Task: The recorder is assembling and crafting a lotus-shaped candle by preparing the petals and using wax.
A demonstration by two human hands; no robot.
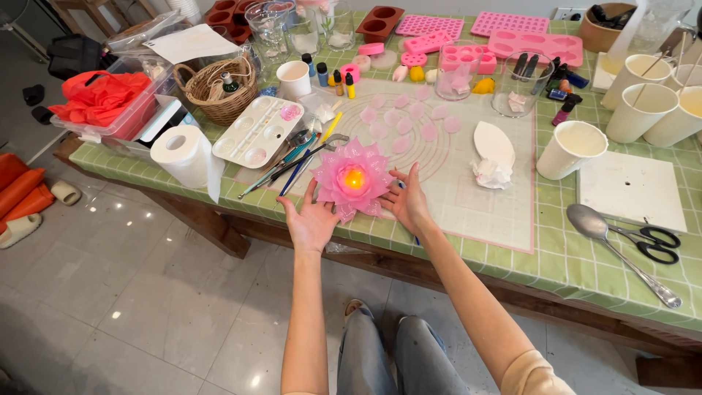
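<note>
A green checked cloth covers the table point(585, 263), crowded with moulds, cups and brushes. At its near edge I cradle a pink lotus point(354, 179) with a glowing yellow centre, just over the mat point(468, 190). My left hand point(311, 223) lies open, palm up, under its lower petals; my right hand point(408, 203) cups the other side, fingers spread, not clenched. I judge light, even support under the base best, since pinching the thin petals could bend them.

Small dropper bottles point(335, 79) (blue, yellow caps), table's far side, labels unreadable
</note>
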